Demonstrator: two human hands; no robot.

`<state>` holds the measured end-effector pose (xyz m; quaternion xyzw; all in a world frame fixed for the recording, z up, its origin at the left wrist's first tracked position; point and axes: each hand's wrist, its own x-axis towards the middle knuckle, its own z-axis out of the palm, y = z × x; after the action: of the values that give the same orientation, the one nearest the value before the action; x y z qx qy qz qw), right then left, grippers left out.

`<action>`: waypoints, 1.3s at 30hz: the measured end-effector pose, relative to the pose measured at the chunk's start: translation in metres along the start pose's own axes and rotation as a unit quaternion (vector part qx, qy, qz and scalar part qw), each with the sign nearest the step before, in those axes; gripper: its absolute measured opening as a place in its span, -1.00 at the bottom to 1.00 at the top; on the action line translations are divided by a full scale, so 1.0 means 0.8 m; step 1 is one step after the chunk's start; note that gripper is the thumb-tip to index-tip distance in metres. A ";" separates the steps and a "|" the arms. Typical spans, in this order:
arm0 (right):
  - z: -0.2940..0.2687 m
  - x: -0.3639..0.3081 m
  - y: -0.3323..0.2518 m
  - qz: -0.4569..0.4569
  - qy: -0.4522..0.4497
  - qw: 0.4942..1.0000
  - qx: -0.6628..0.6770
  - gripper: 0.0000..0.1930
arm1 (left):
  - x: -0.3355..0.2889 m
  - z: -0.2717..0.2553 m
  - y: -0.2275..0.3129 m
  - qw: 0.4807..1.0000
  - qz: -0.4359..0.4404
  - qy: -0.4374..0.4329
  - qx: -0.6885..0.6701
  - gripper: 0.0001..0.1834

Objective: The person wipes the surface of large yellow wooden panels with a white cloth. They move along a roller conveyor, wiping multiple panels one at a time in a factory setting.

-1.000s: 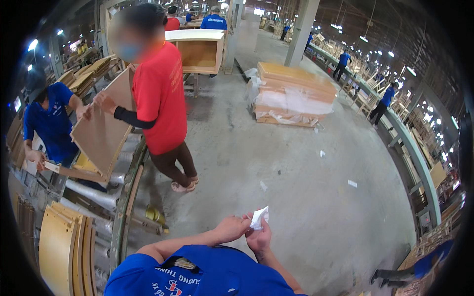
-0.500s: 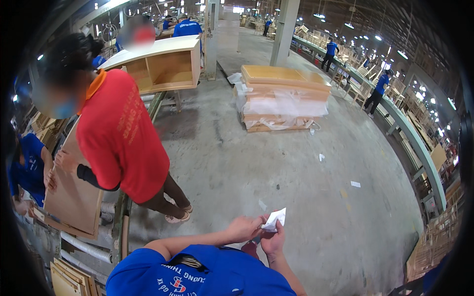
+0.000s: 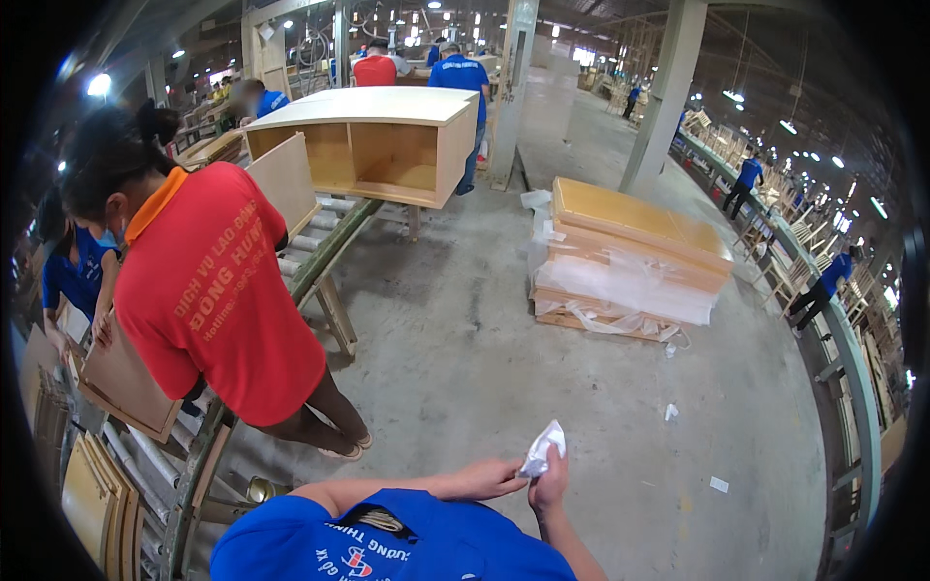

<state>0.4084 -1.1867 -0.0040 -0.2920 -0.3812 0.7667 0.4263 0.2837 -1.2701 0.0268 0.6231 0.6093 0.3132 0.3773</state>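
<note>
A small crumpled white packet (image 3: pixel 543 444), paper or thin plastic, is held up in front of my body. My right hand (image 3: pixel 549 484) is closed around its lower right side. From the left, my left hand (image 3: pixel 491 478) comes in with its fingers pinched at the packet's lower end. Those fingertips are partly hidden, and I cannot tell what, if anything, is inside the packet. Both hands are over the concrete floor.
A person in a red shirt (image 3: pixel 228 290) stands close at my left by a roller conveyor (image 3: pixel 329 247). On it sits a wooden cabinet (image 3: pixel 392 160). Wrapped panels (image 3: pixel 630 276) are stacked ahead right. A metal can (image 3: pixel 260 489) stands near my left elbow. Paper scraps (image 3: pixel 719 484) lie on the floor.
My view has swung left. The packet is more upright, with my right hand higher around it. The person in red has leaned along the conveyor, and the panel there has moved down.
</note>
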 end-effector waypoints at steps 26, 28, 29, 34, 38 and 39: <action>0.149 0.401 0.042 0.135 -0.140 0.979 0.060 -0.54 | 0.234 -0.242 -0.167 0.832 -0.070 0.026 -0.549 -0.73; 0.154 0.418 0.048 0.147 -0.187 0.970 0.045 -0.57 | 0.240 -0.243 -0.170 0.938 -0.010 0.151 -0.311 -0.70; 0.159 0.430 0.051 0.153 -0.212 0.965 0.037 -0.58 | 0.242 -0.244 -0.165 0.954 0.027 0.239 -0.181 -0.70; 0.187 0.455 0.072 0.274 -0.288 0.917 0.017 -0.55 | 0.235 -0.247 -0.141 0.902 -0.091 0.387 0.170 -0.70; 0.193 0.481 0.071 0.345 -0.419 0.840 -0.013 -0.55 | 0.247 -0.209 -0.139 0.869 -0.210 0.437 -0.098 -0.64; 0.194 0.481 0.066 0.371 -0.434 0.821 -0.019 -0.55 | 0.250 -0.195 -0.132 0.832 -0.166 0.446 -0.286 -0.62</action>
<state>0.0868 -0.9200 -0.0117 -0.0562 -0.4046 0.9066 -0.1055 0.1081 -1.0600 0.0036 0.1697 0.6889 0.6502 0.2718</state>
